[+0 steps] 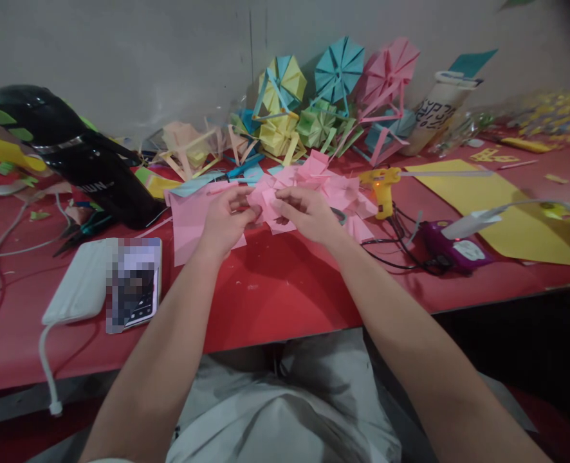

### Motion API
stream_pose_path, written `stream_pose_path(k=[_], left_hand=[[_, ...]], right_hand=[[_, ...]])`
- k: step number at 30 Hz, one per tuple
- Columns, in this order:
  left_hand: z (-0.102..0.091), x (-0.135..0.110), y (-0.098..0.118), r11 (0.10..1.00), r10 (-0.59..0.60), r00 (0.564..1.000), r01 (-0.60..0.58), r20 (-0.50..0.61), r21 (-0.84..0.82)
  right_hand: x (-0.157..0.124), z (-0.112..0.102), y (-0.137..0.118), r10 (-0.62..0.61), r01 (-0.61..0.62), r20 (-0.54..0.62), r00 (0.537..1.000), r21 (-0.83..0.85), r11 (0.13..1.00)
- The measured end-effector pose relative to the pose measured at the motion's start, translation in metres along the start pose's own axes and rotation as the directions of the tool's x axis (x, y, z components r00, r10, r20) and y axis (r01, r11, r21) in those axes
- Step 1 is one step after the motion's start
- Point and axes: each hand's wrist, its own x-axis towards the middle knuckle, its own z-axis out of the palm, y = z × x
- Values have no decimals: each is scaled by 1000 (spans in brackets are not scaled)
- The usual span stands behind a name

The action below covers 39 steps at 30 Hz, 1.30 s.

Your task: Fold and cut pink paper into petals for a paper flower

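One bare left hand (223, 220) and one bare right hand (309, 211) pinch a small folded pink paper piece (266, 204) at frame centre, fingers closed on opposite sides, apparently to steady it.

- Plain pink on the held paper (264, 204) and the paper heap (340, 190)
- Red across the tabletop (285, 276)
- Yellow on the glue gun (383, 191) and the large sheet (521, 225)
- Black, pale lettering, green patches on the bottle (106, 170)
- Purple, whitish label on the plug block (451, 249)
- Dark lettering over beige on the cup (434, 112)
- Blue on one paper wheel (339, 69), pink on another wheel (397, 62)
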Motion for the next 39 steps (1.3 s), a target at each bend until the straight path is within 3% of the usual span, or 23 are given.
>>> stream_pose_path(k=[10,17,29,39], left_hand=[[-1,0,-3,996,83,996,-81,46,-33],[-1,2,-7,992,118,990,-115,71,-52],[1,-2,0,997,39,999,-36,37,-74],[2,-4,3,997,79,991,-79,111,-10]], right_hand=[[1,-1,-5,107,-113,36,994,259,959],[1,0,-5,154,-172,78,985,348,922],[1,-2,-5,186,-201,78,979,296,934],[0,-2,-7,219,-224,44,975,159,962]])
